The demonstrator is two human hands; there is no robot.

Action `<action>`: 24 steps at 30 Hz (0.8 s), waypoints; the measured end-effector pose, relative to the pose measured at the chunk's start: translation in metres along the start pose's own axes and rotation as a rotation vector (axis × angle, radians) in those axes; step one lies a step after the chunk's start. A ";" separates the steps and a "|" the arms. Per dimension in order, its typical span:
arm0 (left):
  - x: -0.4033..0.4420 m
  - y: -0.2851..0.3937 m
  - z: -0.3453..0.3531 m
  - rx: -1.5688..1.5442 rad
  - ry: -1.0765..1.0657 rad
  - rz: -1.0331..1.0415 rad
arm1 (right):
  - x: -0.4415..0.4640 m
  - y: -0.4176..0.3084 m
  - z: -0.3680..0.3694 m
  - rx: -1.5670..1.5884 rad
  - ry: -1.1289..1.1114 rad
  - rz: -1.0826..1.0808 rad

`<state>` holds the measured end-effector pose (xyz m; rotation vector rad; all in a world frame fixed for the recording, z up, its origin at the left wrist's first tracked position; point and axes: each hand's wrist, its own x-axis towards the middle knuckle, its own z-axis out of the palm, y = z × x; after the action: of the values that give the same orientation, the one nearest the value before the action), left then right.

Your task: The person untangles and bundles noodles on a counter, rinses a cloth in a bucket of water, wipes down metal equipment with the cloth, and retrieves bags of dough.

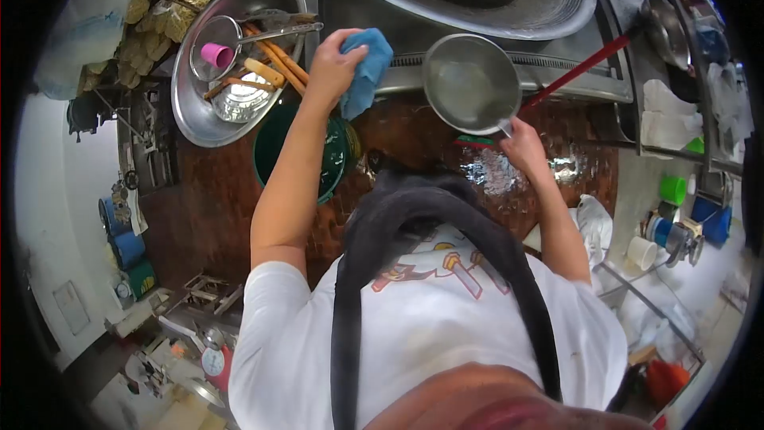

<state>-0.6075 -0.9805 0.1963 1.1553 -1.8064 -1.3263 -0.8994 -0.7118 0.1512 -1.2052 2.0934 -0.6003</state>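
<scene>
one person, apron over white shirt, clock read from where they stand, twelve being straight ahead. left hand [334, 64], at eleven: closed on a bunched blue cloth [369, 72]. right hand [527, 148], at one: clamped on the handle of a round metal pan [471, 86], which sits at twelve, well apart from the cloth. beyond, at twelve: one wide metal wok [561, 22]. at ten: one metal basin [188, 103], holding a strainer, a pink cup [216, 54] and wooden-handled utensils; just beside it, one green bucket [269, 147].
</scene>
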 end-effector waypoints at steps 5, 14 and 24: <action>0.010 -0.025 -0.054 -0.215 0.115 -0.112 | 0.089 -0.076 0.062 -0.075 -0.040 -0.021; 0.080 -0.060 -0.046 -0.153 0.182 0.014 | 0.217 -0.120 0.157 -0.179 -0.095 -0.022; 0.167 -0.223 0.047 0.614 0.242 -0.012 | 0.278 -0.099 0.169 -0.181 -0.332 -0.150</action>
<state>-0.6555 -1.1378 -0.0340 1.5592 -2.0783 -0.5983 -0.8233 -1.0151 0.0158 -1.4638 1.8166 -0.2560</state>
